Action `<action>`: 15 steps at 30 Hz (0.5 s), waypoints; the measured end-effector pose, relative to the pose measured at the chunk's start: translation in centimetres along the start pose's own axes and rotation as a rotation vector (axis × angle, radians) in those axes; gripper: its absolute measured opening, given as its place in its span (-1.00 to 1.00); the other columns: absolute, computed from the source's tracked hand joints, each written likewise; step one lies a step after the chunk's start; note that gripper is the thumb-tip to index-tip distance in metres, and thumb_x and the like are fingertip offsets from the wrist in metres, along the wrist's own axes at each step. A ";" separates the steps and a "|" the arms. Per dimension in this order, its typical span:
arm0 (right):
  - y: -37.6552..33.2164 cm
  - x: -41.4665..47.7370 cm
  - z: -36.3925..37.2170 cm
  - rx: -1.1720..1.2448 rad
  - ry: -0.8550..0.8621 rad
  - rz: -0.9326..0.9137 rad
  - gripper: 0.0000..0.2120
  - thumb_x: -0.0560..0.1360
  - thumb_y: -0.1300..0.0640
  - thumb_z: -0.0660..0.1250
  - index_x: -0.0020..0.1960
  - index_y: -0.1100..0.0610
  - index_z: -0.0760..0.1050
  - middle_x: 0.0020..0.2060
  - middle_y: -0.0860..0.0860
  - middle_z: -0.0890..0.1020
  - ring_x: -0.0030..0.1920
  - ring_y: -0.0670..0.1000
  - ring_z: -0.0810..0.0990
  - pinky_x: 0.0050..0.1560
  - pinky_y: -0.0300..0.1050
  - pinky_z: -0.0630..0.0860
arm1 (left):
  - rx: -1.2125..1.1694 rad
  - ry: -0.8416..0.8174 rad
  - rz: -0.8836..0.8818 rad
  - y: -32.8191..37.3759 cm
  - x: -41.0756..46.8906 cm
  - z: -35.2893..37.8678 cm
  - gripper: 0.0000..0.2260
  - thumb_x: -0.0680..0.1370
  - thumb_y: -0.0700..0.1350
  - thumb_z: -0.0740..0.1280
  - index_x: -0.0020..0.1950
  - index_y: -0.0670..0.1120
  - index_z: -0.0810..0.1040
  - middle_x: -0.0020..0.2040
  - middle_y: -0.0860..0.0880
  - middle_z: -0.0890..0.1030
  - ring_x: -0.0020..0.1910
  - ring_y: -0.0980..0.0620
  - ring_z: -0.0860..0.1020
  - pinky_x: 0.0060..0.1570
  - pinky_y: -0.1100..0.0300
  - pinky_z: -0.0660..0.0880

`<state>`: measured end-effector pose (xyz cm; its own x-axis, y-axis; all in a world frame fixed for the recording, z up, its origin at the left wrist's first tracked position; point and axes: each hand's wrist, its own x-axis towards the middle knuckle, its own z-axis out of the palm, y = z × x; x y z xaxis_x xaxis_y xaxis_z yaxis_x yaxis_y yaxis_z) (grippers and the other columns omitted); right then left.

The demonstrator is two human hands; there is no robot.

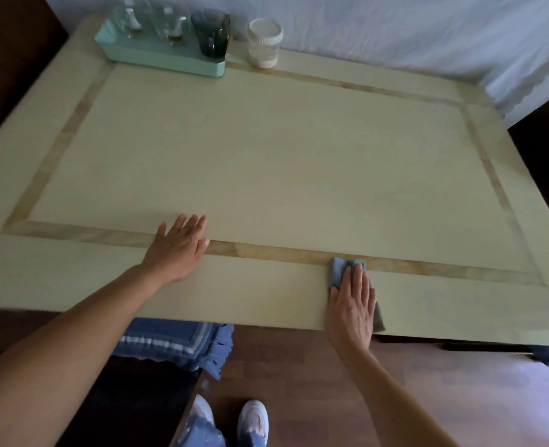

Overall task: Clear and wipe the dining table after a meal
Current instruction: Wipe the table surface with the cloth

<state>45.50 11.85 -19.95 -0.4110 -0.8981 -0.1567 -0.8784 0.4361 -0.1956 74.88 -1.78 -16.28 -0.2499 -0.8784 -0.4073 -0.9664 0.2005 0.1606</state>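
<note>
The cream dining table (266,156) with a tan inlaid border fills the view. My right hand (352,304) lies flat with straight fingers on a grey-blue cloth (339,269), pressing it onto the table near the front edge, right of centre. Cloth shows beyond my fingertips and beside my palm. My left hand (178,246) rests flat on the bare tabletop, fingers straight and spread, left of centre over the tan strip.
A mint-green tray (157,61) at the far left corner holds clear glasses (150,22) and a dark glass (211,32). A white-lidded jar (264,43) stands beside it. A chair with a blue cushion (176,345) sits under the front edge. My shoes (228,424) are on the wooden floor.
</note>
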 end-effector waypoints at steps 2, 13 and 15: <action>-1.4 -0.1 0.2 0.015 -0.011 -0.041 -0.48 0.62 -0.02 -0.17 0.54 0.10 -0.12 0.54 0.00 -0.15 0.53 -0.03 -0.21 0.50 -0.04 -0.29 | -0.016 0.008 -0.008 -0.4 -0.5 -0.2 -0.51 0.64 0.06 -0.15 0.55 -0.01 -0.19 0.58 -0.02 -0.07 0.55 -0.02 -0.14 0.49 -0.07 -0.15; -16.1 -0.9 4.3 0.005 -0.078 -0.454 -0.41 0.54 -0.09 -0.24 0.54 0.05 -0.02 0.52 -0.06 -0.09 0.51 -0.07 -0.19 0.45 0.02 -0.28 | -0.050 0.032 -0.110 -10.7 -0.8 -1.9 -0.51 0.65 0.03 -0.11 0.55 -0.02 -0.15 0.58 -0.01 -0.04 0.55 -0.02 -0.12 0.48 -0.06 -0.14; -19.1 -0.7 4.7 0.005 -0.089 -0.468 -0.39 0.52 -0.10 -0.28 0.55 0.04 -0.06 0.53 -0.05 -0.11 0.52 -0.04 -0.18 0.45 0.02 -0.30 | -0.044 0.039 -0.121 -13.3 -0.8 -2.5 -0.51 0.65 0.02 -0.12 0.55 -0.02 -0.17 0.58 -0.02 -0.06 0.55 -0.02 -0.12 0.49 -0.06 -0.14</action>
<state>63.69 4.40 -20.61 0.0509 -0.9898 -0.1334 -0.9630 -0.0133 -0.2693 88.09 -4.86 -15.87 -0.1287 -0.9115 -0.3907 -0.9856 0.0739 0.1523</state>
